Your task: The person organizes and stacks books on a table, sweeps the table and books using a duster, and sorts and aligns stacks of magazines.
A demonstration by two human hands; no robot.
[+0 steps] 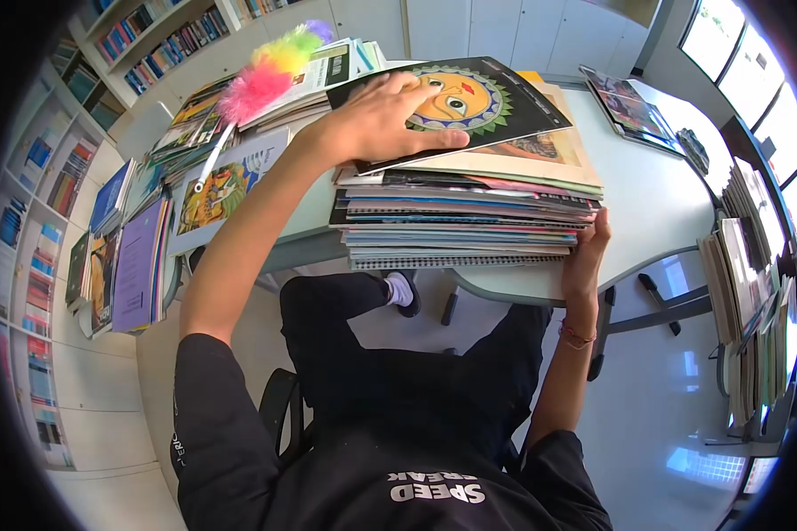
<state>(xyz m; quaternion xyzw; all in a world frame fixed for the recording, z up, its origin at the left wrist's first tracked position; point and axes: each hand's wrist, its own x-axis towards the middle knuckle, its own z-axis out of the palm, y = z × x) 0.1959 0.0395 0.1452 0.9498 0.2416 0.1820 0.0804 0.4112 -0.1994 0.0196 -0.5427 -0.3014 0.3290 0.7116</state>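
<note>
A tall stack of magazines and spiral-bound booklets (469,217) stands at the table's near edge. On top lies a black-covered magazine (522,102) with a yellow sun face, slightly askew. My left hand (385,119) rests flat across its cover, thumb and fingers spread. Against the stack's lower right side, my right hand (584,252) grips the edges; some of its fingers are hidden. Beneath the black magazine, a beige cover (571,146) shows at the right.
A rainbow feather duster (261,84) lies over piles at the back left. Books (137,265) stand at the table's left side. More magazines (629,106) lie at the back right, with another pile (744,292) at far right. Bookshelves (49,230) line the left wall.
</note>
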